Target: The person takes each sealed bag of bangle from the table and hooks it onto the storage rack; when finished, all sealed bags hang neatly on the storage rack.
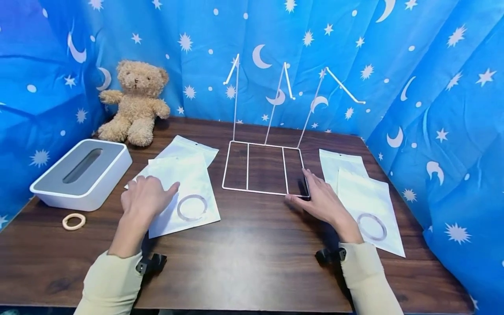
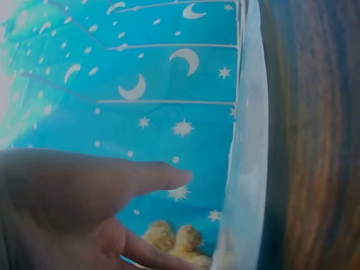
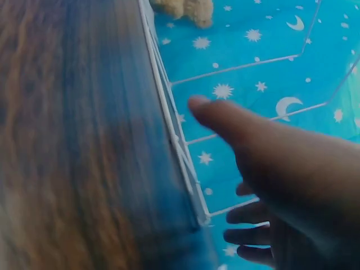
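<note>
A white wire rack (image 1: 248,166) stands mid-table, its flat base carrying three uprights with slanting arms. My right hand (image 1: 323,199) is at the rack's front right corner, thumb stretched out and fingers apart. In the right wrist view the thumb (image 3: 225,118) and fingers show with nothing between them; whether they touch the wire, I cannot tell. Over a white pouch (image 1: 177,179) with a grey ring mark, my left hand (image 1: 145,197) is loosely bent, thumb out to the side, holding nothing visible. Contact with the pouch is unclear.
Another pouch (image 1: 197,148) lies partly under the left one. Two overlapping pouches (image 1: 370,192) lie right of the rack. At left are a grey-topped white tissue box (image 1: 106,175), a pale ring (image 1: 74,222) and a teddy bear (image 1: 138,103). Blue curtains (image 1: 220,30) border the table.
</note>
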Action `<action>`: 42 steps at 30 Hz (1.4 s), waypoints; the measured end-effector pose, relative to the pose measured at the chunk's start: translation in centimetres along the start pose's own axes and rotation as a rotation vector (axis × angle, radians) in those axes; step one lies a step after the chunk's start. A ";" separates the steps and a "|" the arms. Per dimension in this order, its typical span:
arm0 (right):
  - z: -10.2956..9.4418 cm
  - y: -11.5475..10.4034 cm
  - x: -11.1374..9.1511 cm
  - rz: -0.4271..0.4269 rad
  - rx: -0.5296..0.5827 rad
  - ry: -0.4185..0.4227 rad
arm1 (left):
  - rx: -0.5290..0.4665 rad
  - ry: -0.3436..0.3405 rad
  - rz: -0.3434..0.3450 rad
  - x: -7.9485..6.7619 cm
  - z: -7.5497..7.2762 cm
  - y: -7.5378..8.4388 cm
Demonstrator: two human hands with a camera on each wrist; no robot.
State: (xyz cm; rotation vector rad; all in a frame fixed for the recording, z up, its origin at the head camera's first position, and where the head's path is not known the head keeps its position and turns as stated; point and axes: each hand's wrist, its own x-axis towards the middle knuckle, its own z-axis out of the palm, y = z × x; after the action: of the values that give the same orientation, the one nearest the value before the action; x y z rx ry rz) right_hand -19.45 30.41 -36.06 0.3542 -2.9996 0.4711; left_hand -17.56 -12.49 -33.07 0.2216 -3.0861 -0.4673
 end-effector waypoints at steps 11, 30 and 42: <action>1.7 1.5 0.8 0.037 0.114 -0.013 | -0.195 -0.043 -0.125 1.6 1.3 -1.9; 1.8 2.1 0.3 0.011 0.124 0.014 | -0.588 0.490 0.326 2.2 2.4 -1.5; 1.6 2.1 0.3 -0.011 0.135 0.037 | -1.070 0.572 0.750 -3.5 -4.6 5.8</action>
State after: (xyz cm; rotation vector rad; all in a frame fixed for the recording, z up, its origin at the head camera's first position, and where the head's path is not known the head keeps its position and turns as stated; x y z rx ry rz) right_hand -20.28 31.79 -38.16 0.3671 -2.9360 0.6739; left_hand -14.75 -7.89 -26.95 -0.6465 -1.8011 -1.4930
